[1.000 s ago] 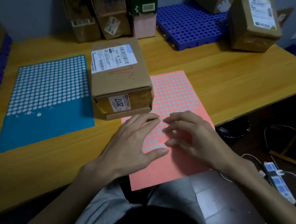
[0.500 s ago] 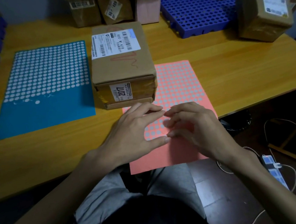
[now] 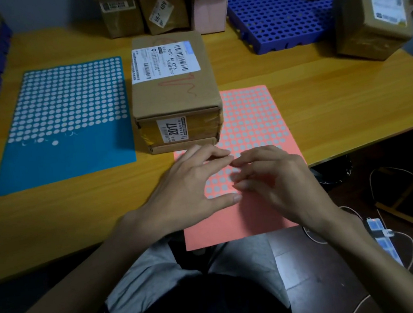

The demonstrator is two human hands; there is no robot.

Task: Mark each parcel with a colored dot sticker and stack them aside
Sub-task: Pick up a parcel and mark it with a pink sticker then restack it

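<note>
Fingers (image 3: 212, 153) on pink sticker sheet (image 3: 252, 115), parcel (image 3: 176, 95) just beyond

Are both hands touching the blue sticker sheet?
No, the left hand and the right hand are on the pink sticker sheet; the blue sticker sheet lies apart to their left.

The parcel (image 3: 175, 90) stands on the table (image 3: 322, 108) between two sticker sheets: the left sheet (image 3: 72, 155) just beside it, the right sheet (image 3: 252, 115) overhanging the near table edge. The left hand (image 3: 190, 186) and right hand (image 3: 274, 182) rest on the right sheet. At the far right lies a tray (image 3: 277, 16), with a second parcel (image 3: 368, 11) to its right.
</note>
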